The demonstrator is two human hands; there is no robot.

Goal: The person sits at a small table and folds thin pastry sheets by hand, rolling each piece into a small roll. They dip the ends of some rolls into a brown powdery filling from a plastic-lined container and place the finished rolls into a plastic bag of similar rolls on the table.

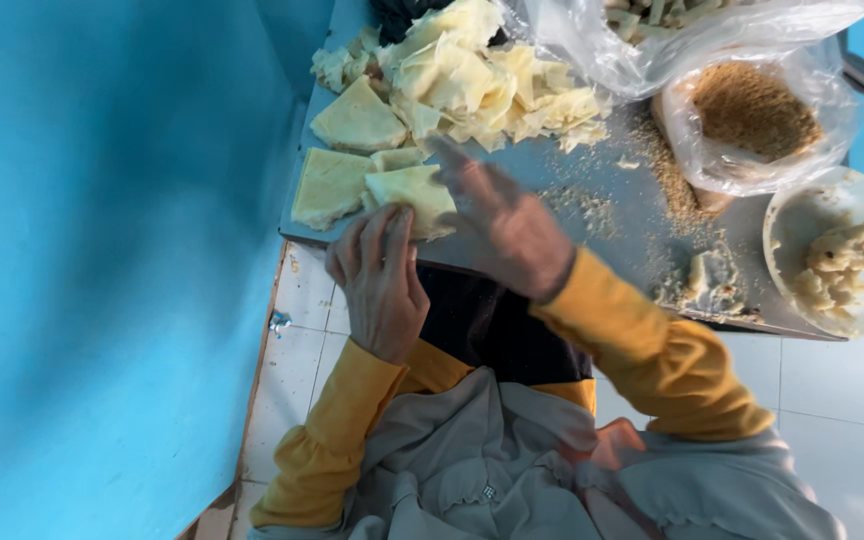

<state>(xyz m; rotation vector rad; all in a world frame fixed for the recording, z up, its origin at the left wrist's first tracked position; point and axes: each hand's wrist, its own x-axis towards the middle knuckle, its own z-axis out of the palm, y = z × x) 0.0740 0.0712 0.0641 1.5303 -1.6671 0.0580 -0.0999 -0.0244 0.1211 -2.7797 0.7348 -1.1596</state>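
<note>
Your left hand [380,280] has its grip closed on the near edge of a folded pale-yellow pastry sheet [410,197] at the tabletop [552,180] front edge. Your right hand [507,225], blurred, appears open with fingers spread just beside that sheet, holding nothing. Beyond: a heap of pastry sheets [472,80], a bag of brown crumbs [752,115], a white bowl of filling [837,255].

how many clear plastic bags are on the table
2. One bag of brown crumbs sits at the right, above the white bowl; the other bag lies at the top edge, partly cut off. More may be out of view.
</note>
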